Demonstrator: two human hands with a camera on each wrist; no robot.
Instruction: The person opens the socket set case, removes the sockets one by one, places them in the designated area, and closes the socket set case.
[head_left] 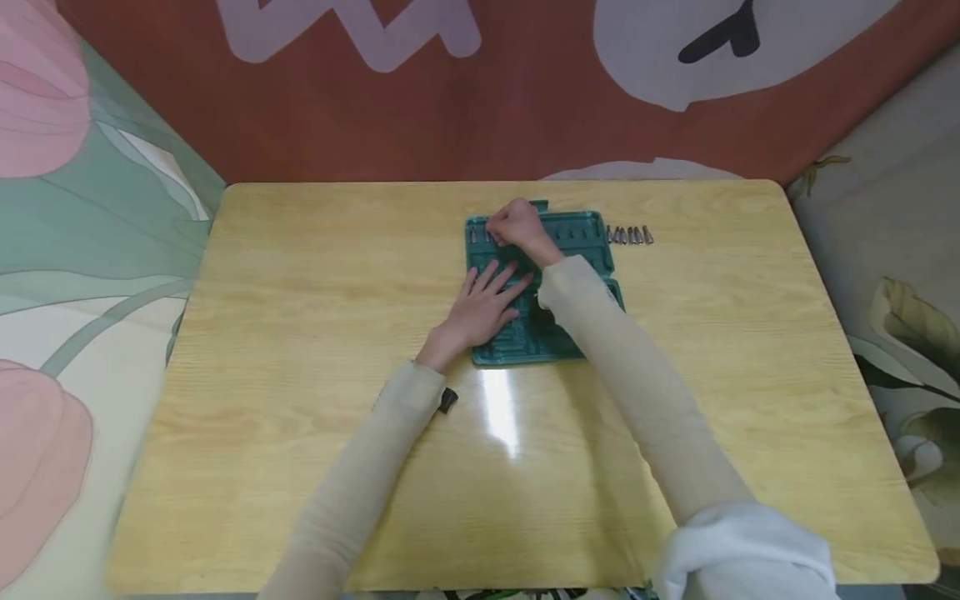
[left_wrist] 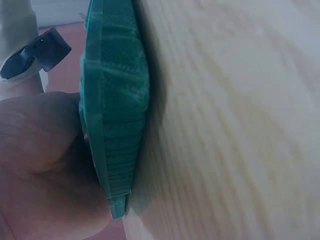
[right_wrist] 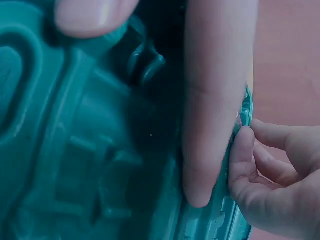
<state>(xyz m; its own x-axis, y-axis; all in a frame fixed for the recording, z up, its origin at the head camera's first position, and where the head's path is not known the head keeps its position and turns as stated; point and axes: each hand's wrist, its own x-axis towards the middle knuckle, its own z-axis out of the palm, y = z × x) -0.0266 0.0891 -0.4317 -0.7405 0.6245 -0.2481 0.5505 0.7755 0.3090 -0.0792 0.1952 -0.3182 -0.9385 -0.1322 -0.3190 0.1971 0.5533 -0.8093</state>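
Note:
A green plastic tool case lies unfolded on the table, its molded recesses facing up. My left hand rests with fingers spread over the lower half of the case; in the left wrist view its heel is against the case side. Over the upper half, my right hand has thumb and finger pinched at a small metal piece near the left slots, mostly hidden by the fingertips. Another small metal piece sits in the slot beside it. The right wrist view shows the pinching right hand at the case's edge.
Several small metal pieces stand in a row on the table just right of the case. The wooden table reaches back to a red patterned backdrop. A black wrist device shows beside the left sleeve.

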